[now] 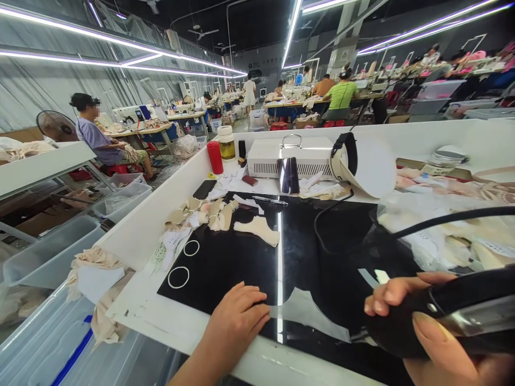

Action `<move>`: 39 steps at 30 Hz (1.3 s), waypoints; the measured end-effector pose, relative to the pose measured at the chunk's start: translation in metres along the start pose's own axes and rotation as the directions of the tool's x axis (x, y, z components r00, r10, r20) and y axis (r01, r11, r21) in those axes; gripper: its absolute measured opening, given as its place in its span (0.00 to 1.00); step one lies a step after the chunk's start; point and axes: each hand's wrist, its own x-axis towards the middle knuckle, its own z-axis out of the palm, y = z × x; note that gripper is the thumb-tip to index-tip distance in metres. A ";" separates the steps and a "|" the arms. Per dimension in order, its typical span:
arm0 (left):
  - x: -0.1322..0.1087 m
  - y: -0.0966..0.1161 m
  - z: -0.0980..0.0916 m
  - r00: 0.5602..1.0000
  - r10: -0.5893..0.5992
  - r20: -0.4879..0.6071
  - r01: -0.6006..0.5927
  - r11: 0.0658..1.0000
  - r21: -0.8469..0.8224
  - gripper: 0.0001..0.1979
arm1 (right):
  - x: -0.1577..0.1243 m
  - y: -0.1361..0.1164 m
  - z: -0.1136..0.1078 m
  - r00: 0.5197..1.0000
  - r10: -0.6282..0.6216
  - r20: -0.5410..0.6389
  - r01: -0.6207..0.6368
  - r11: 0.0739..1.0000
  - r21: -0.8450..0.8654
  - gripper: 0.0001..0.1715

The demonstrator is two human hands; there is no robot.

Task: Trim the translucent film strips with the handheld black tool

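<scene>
A thin pale grey fabric piece [309, 311] lies flat on the glossy black board [225, 268] in front of me. My left hand [239, 316] rests palm down at its left end, fingers stretched out and holding nothing. At the right, my right hand [438, 332] is wrapped around the handle of a black corded tool that looks like a small steam iron [402, 321], with a see-through part on its side. The tool's narrow tip is low at the fabric's right end; I cannot tell whether they touch. A cream cut piece [258, 230] lies farther back on the board.
A black cord [454, 219] crosses the right side. Bagged pale pieces [462, 230] lie there. Behind the board stand a white vented box [289, 155], a white cone-shaped lamp [374, 166], a phone [288, 176] and a red cup [214, 157]. Beige scraps [219, 214] lie back left.
</scene>
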 end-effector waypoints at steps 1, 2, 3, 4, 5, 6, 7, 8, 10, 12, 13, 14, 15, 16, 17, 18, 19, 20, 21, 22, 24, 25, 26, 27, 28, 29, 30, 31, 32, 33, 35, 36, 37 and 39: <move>0.000 0.000 0.000 1.000 0.010 -0.006 -0.010 1.000 0.008 0.12 | 0.001 -0.003 0.003 1.000 0.020 -0.002 -0.019 0.999 0.031 0.18; -0.001 0.000 0.000 1.000 0.018 -0.010 -0.017 1.000 0.012 0.12 | 0.003 -0.007 0.007 0.999 0.040 -0.009 -0.039 0.997 0.068 0.21; -0.001 0.000 0.000 1.000 0.021 -0.015 -0.021 1.000 0.014 0.12 | 0.004 -0.011 0.013 0.998 0.053 -0.023 -0.051 0.994 0.098 0.23; -0.001 0.000 0.001 1.000 0.023 -0.018 -0.023 1.000 0.014 0.12 | 0.005 -0.014 0.021 0.997 0.061 -0.039 -0.056 0.992 0.116 0.24; -0.001 0.000 0.001 1.000 0.024 -0.020 -0.024 1.000 0.013 0.12 | 0.006 -0.017 0.030 0.997 0.063 -0.048 -0.056 0.990 0.126 0.24; -0.001 0.000 0.001 0.999 0.024 -0.022 -0.024 1.000 0.013 0.12 | 0.006 -0.019 0.040 0.997 0.062 -0.049 -0.055 0.989 0.136 0.23; -0.001 0.000 0.001 0.999 0.025 -0.023 -0.025 1.000 0.012 0.12 | 0.006 -0.019 0.050 0.998 0.064 -0.028 -0.059 0.987 0.149 0.22; -0.001 0.000 0.001 0.999 0.027 -0.025 -0.026 1.000 0.011 0.11 | 0.005 -0.017 0.059 0.998 0.059 -0.001 -0.058 0.985 0.165 0.21; -0.001 0.000 0.002 0.999 0.031 -0.030 -0.031 0.999 0.013 0.10 | 0.002 -0.009 0.076 0.997 0.035 0.062 -0.046 0.981 0.186 0.19; -0.001 0.000 0.004 0.999 0.031 -0.038 -0.030 0.999 0.020 0.09 | -0.002 0.001 0.089 0.993 0.017 0.120 -0.039 0.983 0.181 0.17; -0.001 0.000 0.005 0.999 0.031 -0.042 -0.030 0.999 0.022 0.08 | -0.005 0.006 0.094 0.990 0.017 0.143 -0.043 0.983 0.177 0.17; -0.001 0.000 0.006 0.998 0.030 -0.048 -0.029 0.999 0.022 0.08 | -0.007 0.010 0.097 0.987 0.017 0.162 -0.046 0.983 0.178 0.18; -0.001 0.000 0.007 0.998 0.029 -0.055 -0.028 0.999 0.018 0.08 | -0.009 0.014 0.100 0.984 0.020 0.174 -0.052 0.982 0.184 0.18; -0.002 0.000 0.009 0.997 0.031 -0.066 -0.030 0.999 0.012 0.08 | -0.011 0.017 0.103 0.983 0.018 0.182 -0.054 0.980 0.194 0.18; -0.002 0.000 0.010 0.996 0.031 -0.078 -0.031 1.000 0.005 0.09 | -0.012 0.019 0.104 0.982 0.016 0.190 -0.055 0.978 0.203 0.18; -0.002 0.001 0.011 0.996 0.030 -0.088 -0.030 1.000 -0.001 0.09 | -0.013 0.020 0.105 0.980 0.014 0.198 -0.057 0.976 0.211 0.18; -0.002 0.001 0.012 0.995 0.028 -0.095 -0.028 1.000 -0.006 0.09 | -0.014 0.021 0.106 0.978 0.013 0.207 -0.059 0.975 0.216 0.18; -0.002 0.001 0.012 0.995 0.024 -0.098 -0.025 1.000 -0.008 0.09 | -0.015 0.022 0.106 0.977 0.013 0.215 -0.061 0.974 0.220 0.18; -0.002 0.002 0.012 0.995 0.021 -0.097 -0.022 1.000 -0.008 0.09 | -0.016 0.023 0.106 0.975 0.015 0.222 -0.066 0.972 0.224 0.18; -0.002 0.002 0.011 0.995 0.018 -0.096 -0.019 1.000 -0.007 0.09 | -0.016 0.023 0.106 0.973 0.017 0.230 -0.071 0.971 0.227 0.17; -0.003 0.004 0.009 0.995 0.018 -0.097 -0.018 1.000 0.002 0.08 | -0.016 0.024 0.105 0.971 0.017 0.238 -0.073 0.970 0.232 0.17; -0.003 0.005 0.008 0.995 0.020 -0.098 -0.019 1.000 0.009 0.08 | -0.016 0.024 0.105 0.971 0.013 0.238 -0.070 0.970 0.232 0.17; -0.004 0.006 0.006 0.995 0.025 -0.098 -0.024 1.000 0.017 0.08 | -0.015 0.024 0.105 0.971 0.007 0.237 -0.063 0.971 0.229 0.17; -0.004 0.006 0.005 0.994 0.034 -0.100 -0.031 0.999 0.026 0.08 | -0.015 0.024 0.105 0.972 0.000 0.234 -0.054 0.973 0.225 0.17; -0.005 0.007 0.004 0.994 0.043 -0.103 -0.039 0.999 0.037 0.08 | -0.015 0.023 0.105 0.973 -0.006 0.230 -0.045 0.975 0.217 0.17; -0.005 0.007 0.004 0.993 0.053 -0.108 -0.048 0.998 0.047 0.08 | -0.014 0.023 0.105 0.974 -0.009 0.226 -0.039 0.977 0.208 0.17; -0.006 0.007 0.004 0.991 0.060 -0.116 -0.053 0.997 0.055 0.08 | -0.014 0.023 0.105 0.975 -0.009 0.223 -0.037 0.979 0.199 0.17; -0.006 0.007 0.004 0.991 0.064 -0.120 -0.057 0.996 0.062 0.08 | -0.014 0.022 0.105 0.976 -0.008 0.219 -0.035 0.981 0.192 0.18; -0.006 0.008 0.005 0.990 0.064 -0.125 -0.056 0.996 0.067 0.08 | -0.015 0.022 0.106 0.976 -0.004 0.216 -0.038 0.982 0.186 0.18; -0.007 0.008 0.006 0.989 0.063 -0.130 -0.054 0.996 0.071 0.09 | -0.015 0.022 0.106 0.977 0.000 0.214 -0.040 0.982 0.184 0.18; -0.007 0.008 0.007 0.989 0.064 -0.131 -0.055 0.996 0.074 0.10 | -0.015 0.022 0.107 0.977 0.005 0.215 -0.047 0.980 0.193 0.18; -0.007 0.008 0.007 0.989 0.065 -0.133 -0.055 0.996 0.077 0.10 | -0.015 0.022 0.108 0.976 0.006 0.220 -0.052 0.978 0.202 0.17; -0.007 0.008 0.007 0.989 0.067 -0.135 -0.056 0.995 0.078 0.10 | -0.016 0.023 0.109 0.974 0.006 0.225 -0.055 0.976 0.213 0.17; -0.007 0.008 0.007 0.988 0.067 -0.140 -0.056 0.995 0.078 0.10 | -0.016 0.023 0.110 0.973 0.006 0.231 -0.060 0.972 0.225 0.18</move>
